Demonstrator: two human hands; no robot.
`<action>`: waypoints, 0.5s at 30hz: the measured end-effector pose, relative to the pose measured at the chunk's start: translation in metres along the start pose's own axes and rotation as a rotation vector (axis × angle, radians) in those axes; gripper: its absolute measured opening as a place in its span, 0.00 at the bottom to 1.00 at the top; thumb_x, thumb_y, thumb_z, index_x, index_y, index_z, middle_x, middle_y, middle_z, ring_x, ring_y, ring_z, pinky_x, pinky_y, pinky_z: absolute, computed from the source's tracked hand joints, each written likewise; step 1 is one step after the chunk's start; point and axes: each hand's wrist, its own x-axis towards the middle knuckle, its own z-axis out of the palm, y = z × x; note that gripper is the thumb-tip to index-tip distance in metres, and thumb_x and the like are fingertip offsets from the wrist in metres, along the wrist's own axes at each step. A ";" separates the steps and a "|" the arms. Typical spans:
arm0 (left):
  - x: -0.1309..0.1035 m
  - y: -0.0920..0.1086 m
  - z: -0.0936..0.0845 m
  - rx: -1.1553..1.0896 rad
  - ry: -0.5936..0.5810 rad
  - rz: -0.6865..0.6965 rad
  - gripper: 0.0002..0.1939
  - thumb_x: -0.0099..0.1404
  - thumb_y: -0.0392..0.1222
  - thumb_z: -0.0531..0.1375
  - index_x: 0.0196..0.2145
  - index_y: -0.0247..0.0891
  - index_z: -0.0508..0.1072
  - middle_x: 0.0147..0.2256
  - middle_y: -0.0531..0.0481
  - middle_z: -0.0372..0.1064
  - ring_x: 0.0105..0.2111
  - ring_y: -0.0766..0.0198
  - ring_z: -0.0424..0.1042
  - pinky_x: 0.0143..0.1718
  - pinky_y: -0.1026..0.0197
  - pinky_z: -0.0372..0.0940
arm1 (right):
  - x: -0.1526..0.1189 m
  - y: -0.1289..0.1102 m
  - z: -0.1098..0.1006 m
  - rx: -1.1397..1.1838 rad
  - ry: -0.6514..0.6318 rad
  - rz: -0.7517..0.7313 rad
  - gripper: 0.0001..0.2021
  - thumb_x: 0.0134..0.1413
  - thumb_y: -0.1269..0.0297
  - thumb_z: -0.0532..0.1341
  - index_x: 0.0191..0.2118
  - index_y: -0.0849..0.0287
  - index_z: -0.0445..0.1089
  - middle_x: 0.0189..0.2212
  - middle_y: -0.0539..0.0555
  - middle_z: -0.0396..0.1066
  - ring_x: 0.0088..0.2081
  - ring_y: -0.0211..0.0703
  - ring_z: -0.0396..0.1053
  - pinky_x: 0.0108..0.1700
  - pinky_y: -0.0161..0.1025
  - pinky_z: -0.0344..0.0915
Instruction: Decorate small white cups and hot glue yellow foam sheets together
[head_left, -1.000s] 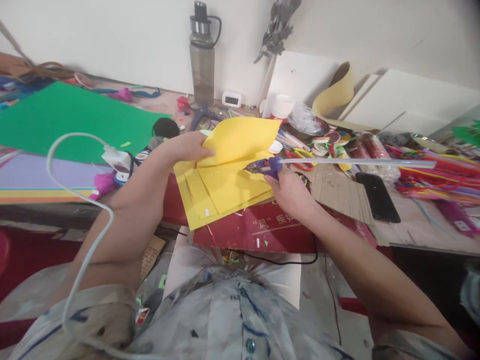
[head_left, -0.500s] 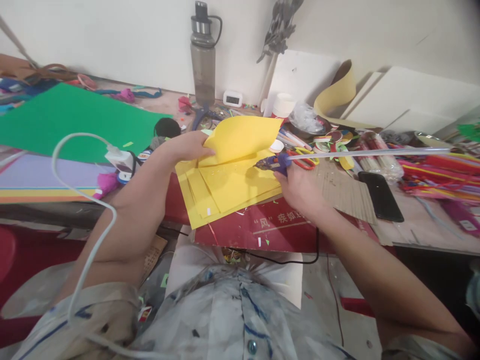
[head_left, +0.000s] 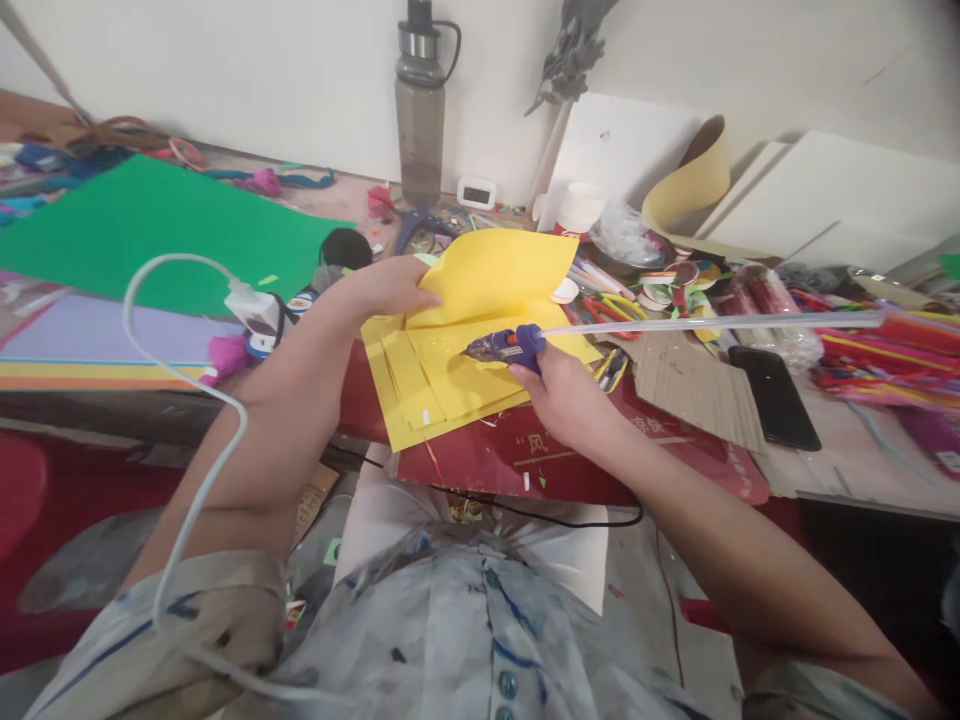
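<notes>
My left hand (head_left: 401, 285) pinches the left edge of a yellow sheet (head_left: 499, 275) and holds it folded up. Beneath lie more yellow sheets (head_left: 390, 395), stacked unevenly on a red printed board (head_left: 480, 465). In my right hand (head_left: 559, 390) is a blue glue gun (head_left: 514, 345), its tip pointing left, low over the sheet under the raised flap. A long clear glue stick (head_left: 712, 323) juts out of the gun's back toward the right. Whether the tip touches the paper I cannot tell.
Behind the sheets stand a grey water bottle (head_left: 420, 140) and a small white clock (head_left: 477, 192). A green sheet (head_left: 172, 235) and a white charger (head_left: 259, 308) with its cable lie left. To the right are corrugated cardboard (head_left: 697, 390), a black phone (head_left: 776, 398) and colourful pipe cleaners (head_left: 892, 350).
My right hand has moved the glue gun left across the yellow sheet. My left hand still keeps the flap raised. The whole view has shifted slightly.
</notes>
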 end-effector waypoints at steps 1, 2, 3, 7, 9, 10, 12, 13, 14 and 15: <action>0.000 0.000 0.000 0.002 -0.003 0.001 0.26 0.59 0.55 0.61 0.51 0.41 0.82 0.40 0.46 0.81 0.45 0.49 0.78 0.48 0.60 0.70 | 0.001 0.001 0.000 -0.008 0.001 0.007 0.16 0.69 0.63 0.54 0.55 0.65 0.70 0.49 0.70 0.79 0.51 0.62 0.77 0.52 0.52 0.70; 0.001 0.000 0.000 0.006 -0.003 0.001 0.26 0.59 0.55 0.61 0.51 0.41 0.82 0.41 0.47 0.81 0.46 0.49 0.77 0.49 0.60 0.70 | 0.002 0.003 -0.001 -0.017 0.006 0.020 0.16 0.69 0.63 0.54 0.55 0.65 0.70 0.49 0.70 0.79 0.51 0.63 0.77 0.53 0.53 0.70; 0.001 -0.001 0.001 0.011 -0.001 0.003 0.26 0.60 0.55 0.61 0.51 0.41 0.82 0.42 0.47 0.80 0.47 0.50 0.77 0.49 0.61 0.70 | 0.002 0.004 -0.001 -0.026 0.013 0.037 0.17 0.69 0.63 0.54 0.55 0.66 0.70 0.49 0.71 0.79 0.51 0.64 0.77 0.52 0.53 0.70; 0.001 0.000 0.001 0.011 0.012 0.005 0.25 0.60 0.55 0.62 0.51 0.41 0.82 0.43 0.47 0.80 0.48 0.50 0.77 0.49 0.63 0.69 | 0.001 0.003 0.000 -0.020 0.017 0.037 0.17 0.68 0.63 0.54 0.56 0.65 0.70 0.49 0.71 0.79 0.51 0.64 0.77 0.53 0.55 0.70; 0.001 0.000 0.001 0.000 0.008 0.003 0.24 0.61 0.54 0.62 0.50 0.42 0.83 0.42 0.47 0.80 0.47 0.51 0.77 0.48 0.62 0.70 | -0.001 -0.004 0.003 0.005 -0.001 -0.005 0.17 0.68 0.63 0.54 0.56 0.65 0.70 0.50 0.70 0.78 0.52 0.63 0.77 0.54 0.54 0.70; 0.000 0.001 0.001 -0.007 0.009 0.002 0.24 0.61 0.53 0.62 0.50 0.41 0.83 0.41 0.47 0.80 0.46 0.51 0.77 0.48 0.62 0.70 | -0.001 -0.008 0.005 0.020 -0.013 -0.025 0.17 0.69 0.63 0.53 0.56 0.64 0.70 0.51 0.70 0.78 0.52 0.63 0.77 0.54 0.54 0.70; -0.001 0.001 0.001 -0.016 0.007 0.006 0.23 0.61 0.53 0.62 0.50 0.41 0.83 0.40 0.48 0.80 0.45 0.52 0.77 0.49 0.61 0.70 | -0.002 -0.015 0.007 0.053 -0.034 -0.055 0.17 0.68 0.64 0.53 0.57 0.64 0.70 0.50 0.70 0.78 0.52 0.62 0.77 0.54 0.54 0.70; -0.001 0.002 0.001 -0.017 0.005 0.009 0.23 0.61 0.52 0.62 0.50 0.41 0.83 0.39 0.48 0.80 0.45 0.52 0.78 0.49 0.61 0.70 | -0.002 -0.017 0.007 0.070 -0.040 -0.064 0.17 0.68 0.64 0.53 0.56 0.64 0.70 0.50 0.69 0.79 0.52 0.62 0.76 0.54 0.54 0.70; -0.001 0.002 0.001 -0.015 0.002 0.012 0.24 0.61 0.52 0.61 0.51 0.41 0.83 0.40 0.48 0.80 0.45 0.52 0.78 0.50 0.61 0.70 | -0.001 -0.018 0.008 0.085 -0.038 -0.068 0.17 0.68 0.64 0.53 0.56 0.64 0.70 0.50 0.69 0.79 0.52 0.62 0.76 0.54 0.54 0.70; -0.002 0.002 0.001 -0.013 0.001 0.014 0.24 0.61 0.52 0.62 0.51 0.41 0.82 0.40 0.48 0.80 0.45 0.52 0.78 0.50 0.61 0.70 | -0.001 -0.017 0.007 0.096 -0.030 -0.068 0.17 0.68 0.64 0.53 0.56 0.63 0.70 0.50 0.68 0.79 0.53 0.62 0.76 0.54 0.53 0.70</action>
